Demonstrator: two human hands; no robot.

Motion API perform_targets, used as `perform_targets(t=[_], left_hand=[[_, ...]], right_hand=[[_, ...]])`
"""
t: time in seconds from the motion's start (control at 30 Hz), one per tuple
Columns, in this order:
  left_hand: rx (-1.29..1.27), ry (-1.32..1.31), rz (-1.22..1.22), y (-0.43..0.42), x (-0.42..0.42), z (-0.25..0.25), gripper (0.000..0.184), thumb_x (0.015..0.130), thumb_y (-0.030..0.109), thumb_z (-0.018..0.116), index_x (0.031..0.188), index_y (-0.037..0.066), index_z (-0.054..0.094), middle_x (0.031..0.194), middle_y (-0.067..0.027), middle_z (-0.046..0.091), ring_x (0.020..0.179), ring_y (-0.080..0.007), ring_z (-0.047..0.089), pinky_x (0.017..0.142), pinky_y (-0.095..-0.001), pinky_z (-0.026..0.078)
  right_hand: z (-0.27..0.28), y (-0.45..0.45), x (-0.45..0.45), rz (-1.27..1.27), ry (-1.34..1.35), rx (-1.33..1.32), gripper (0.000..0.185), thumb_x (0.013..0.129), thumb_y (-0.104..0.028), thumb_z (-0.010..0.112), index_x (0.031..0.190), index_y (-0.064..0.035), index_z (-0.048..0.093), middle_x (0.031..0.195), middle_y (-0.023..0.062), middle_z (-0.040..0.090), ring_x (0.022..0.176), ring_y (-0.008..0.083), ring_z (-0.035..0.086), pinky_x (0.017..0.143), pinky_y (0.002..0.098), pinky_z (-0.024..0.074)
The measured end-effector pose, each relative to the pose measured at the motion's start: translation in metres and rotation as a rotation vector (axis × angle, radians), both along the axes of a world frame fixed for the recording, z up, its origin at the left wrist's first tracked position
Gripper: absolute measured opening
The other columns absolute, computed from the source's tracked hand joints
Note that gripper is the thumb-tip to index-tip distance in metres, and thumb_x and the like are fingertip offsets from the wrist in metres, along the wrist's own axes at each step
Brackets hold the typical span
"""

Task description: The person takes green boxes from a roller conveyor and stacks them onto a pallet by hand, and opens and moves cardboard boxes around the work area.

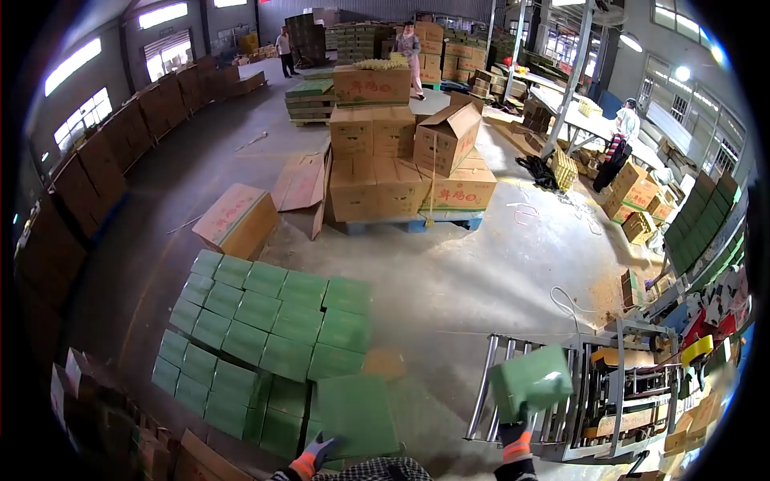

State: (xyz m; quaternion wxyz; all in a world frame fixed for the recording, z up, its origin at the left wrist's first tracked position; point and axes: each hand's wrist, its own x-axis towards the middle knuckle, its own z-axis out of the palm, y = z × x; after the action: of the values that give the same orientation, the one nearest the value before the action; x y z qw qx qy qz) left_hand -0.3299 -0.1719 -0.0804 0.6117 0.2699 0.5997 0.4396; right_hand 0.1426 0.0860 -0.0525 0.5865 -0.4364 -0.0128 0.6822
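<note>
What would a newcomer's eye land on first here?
Probably the block of green boxes on the floor, lower left, then the brown cartons stacked on a blue pallet, upper centre. Up close, the gloved left hand is at a green box, bottom centre, and the right hand is at another by the rollers, lower right.
</note>
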Motion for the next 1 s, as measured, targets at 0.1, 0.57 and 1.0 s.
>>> perform_targets(t=[0.1, 0.57, 1.0], left_hand=[[0.037, 0.040, 0.167, -0.045, -0.022, 0.047, 0.048, 0.091, 0.019, 0.059, 0.135, 0.011, 0.042, 0.123, -0.0086, 0.057, 0.107, -0.0211, 0.057, 0.089, -0.0389, 0.049], [-0.030, -0.149, 0.643, -0.226, -0.149, 0.009, 0.055, 0.087, 0.022, 0.066, 0.134, 0.006, 0.043, 0.122, -0.0082, 0.058, 0.107, -0.0170, 0.056, 0.090, -0.0328, 0.048], [-0.243, -0.431, 0.859, -0.295, -0.170, -0.039, 0.054, 0.088, 0.020, 0.066, 0.134, 0.003, 0.045, 0.122, -0.0062, 0.058, 0.106, -0.0149, 0.055, 0.091, -0.0289, 0.045]], right_hand=[[-0.014, -0.024, -0.066, 0.220, -0.135, 0.021, 0.044, 0.080, -0.024, 0.074, 0.120, -0.0134, 0.058, 0.113, 0.0043, 0.063, 0.098, 0.0231, 0.062, 0.078, 0.0387, 0.0516], [-0.002, -0.089, -0.383, 1.443, -0.533, 0.265, 0.078, 0.076, -0.020, 0.078, 0.142, -0.0049, 0.038, 0.122, 0.0107, 0.060, 0.105, 0.0156, 0.058, 0.088, 0.0291, 0.0472], [-0.067, -0.129, -0.494, 1.769, -0.597, -0.053, 0.072, 0.081, -0.018, 0.073, 0.143, -0.0114, 0.036, 0.121, 0.0047, 0.060, 0.102, 0.0140, 0.061, 0.085, 0.0308, 0.0523]])
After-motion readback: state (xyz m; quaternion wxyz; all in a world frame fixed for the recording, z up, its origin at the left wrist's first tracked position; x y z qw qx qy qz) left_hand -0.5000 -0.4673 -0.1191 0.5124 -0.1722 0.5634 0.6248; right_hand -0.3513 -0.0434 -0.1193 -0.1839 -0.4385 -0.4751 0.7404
